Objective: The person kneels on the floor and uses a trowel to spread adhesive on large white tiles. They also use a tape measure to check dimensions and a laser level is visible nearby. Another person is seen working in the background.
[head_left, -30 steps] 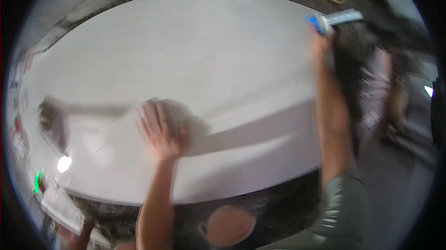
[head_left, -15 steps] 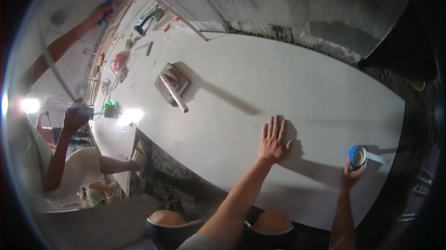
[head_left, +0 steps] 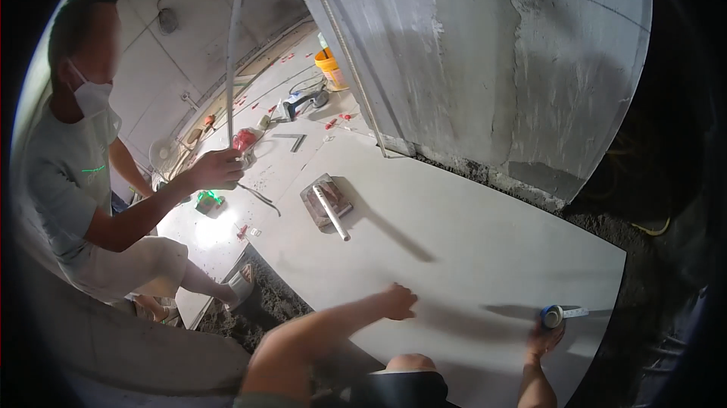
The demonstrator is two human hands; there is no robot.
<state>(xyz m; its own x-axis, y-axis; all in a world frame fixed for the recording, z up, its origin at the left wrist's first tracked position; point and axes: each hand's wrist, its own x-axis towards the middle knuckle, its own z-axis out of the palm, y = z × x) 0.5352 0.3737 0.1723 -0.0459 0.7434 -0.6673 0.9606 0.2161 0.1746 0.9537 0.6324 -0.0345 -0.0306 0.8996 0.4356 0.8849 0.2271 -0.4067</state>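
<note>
A large pale tile slab (head_left: 469, 218) spreads in front of me. Above its near part, my left hand (head_left: 397, 302) is curled like a loose fist, slightly blurred, with nothing seen in it. At the right end, my right hand (head_left: 544, 340) grips a blue and white roll of tape (head_left: 552, 317) whose short pale strip sticks out to the right. Farther left on the slab lies a square, dirty block (head_left: 319, 215) with a white pipe (head_left: 331, 212) slanting across it. Neither hand touches that block.
A co-worker (head_left: 68, 158) stands at left, one hand on an upright pole (head_left: 231, 52). A green-lit device (head_left: 208, 200), metal square (head_left: 291, 141), power tool (head_left: 303, 104) and yellow bucket (head_left: 330, 68) stand or lie beyond. Rough mortar (head_left: 276, 294) borders the slab; a wall (head_left: 485, 59) rises behind.
My left hand has lifted off the slab and curled, moving left. My right hand still holds the tape roll. The view has shifted; the co-worker now holds the pole upright.
</note>
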